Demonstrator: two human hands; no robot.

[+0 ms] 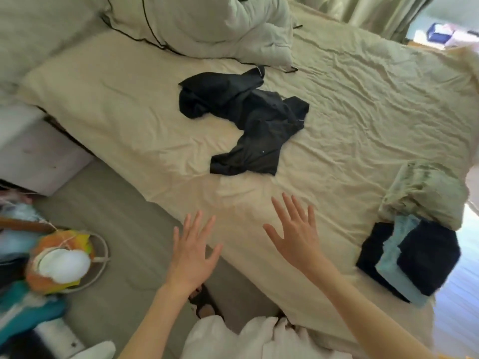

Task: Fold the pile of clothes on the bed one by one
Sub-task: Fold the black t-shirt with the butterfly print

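A home bedroom, lived in. Shown by a wide bed [363, 104] under a creased pale sheet, a bunched duvet [207, 24] at its head, green curtains [370, 11] behind, and crumpled dark clothes [248, 117] beside a folded stack [412, 260].

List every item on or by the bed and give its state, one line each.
left hand: open, fingers spread, empty
right hand: open, fingers spread, empty
black clothes: crumpled, unfolded, mid-bed
folded stack: dark and light blue pieces, folded, at bed's edge
green duvet: bunched at the head
bed sheet: wrinkled
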